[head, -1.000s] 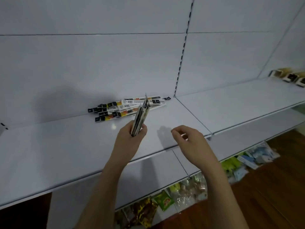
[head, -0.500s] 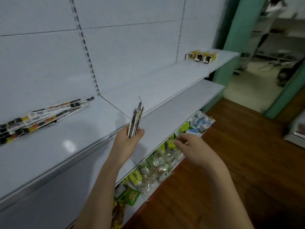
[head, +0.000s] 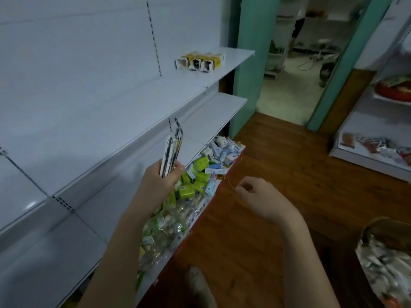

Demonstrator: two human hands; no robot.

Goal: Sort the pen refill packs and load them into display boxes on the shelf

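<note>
My left hand grips a bundle of long thin pen refill packs, held upright in front of the white shelf. My right hand hangs over the wooden floor with its fingers loosely curled and holds nothing. Three yellow and white display boxes stand side by side far along the upper shelf, well beyond both hands, with their open ends toward me.
A lower shelf is piled with small green and blue packets and clear bags. A teal doorway opens past the shelf end. Another shelf unit stands on the right, and a cardboard box of packs sits at lower right.
The view has swung right along the shelf; the loose pile of refill packs is out of view and the display boxes appear nearer. My left hand still holds its bundle.
</note>
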